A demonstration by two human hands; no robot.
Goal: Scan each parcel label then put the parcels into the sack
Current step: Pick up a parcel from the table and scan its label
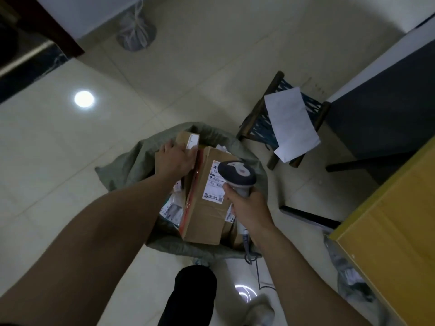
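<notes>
Sack (127, 164) of grey-green woven cloth sits open-mouthed on the pale tiled floor (70, 161) right in front of me, and every parcel I can see is inside it. To my right runs the edge of a yellow worktop (388, 243). Next in size is the big parcel (204, 220), a brown carton with red tape down its left edge, lying tilted on top of the heap in the middle of the sack. Beyond the sack, well apart from it, stands a low stool (249, 123) with a blue woven seat, and a white sheet of paper (292, 128) drapes over it. The small parcel (183, 138) stands at the far side of the sack, touching the big one. My left hand (175, 160) grips the small parcel, fingers curled over its near edge. My right hand (250, 208) is wrapped round the handle of the scanner (237, 171), whose grey head hovers over the upper right of the big parcel (its cable hangs from the handle toward the floor). Under that head lies the white label (214, 187) on the big parcel's top face, print too small to read.
</notes>
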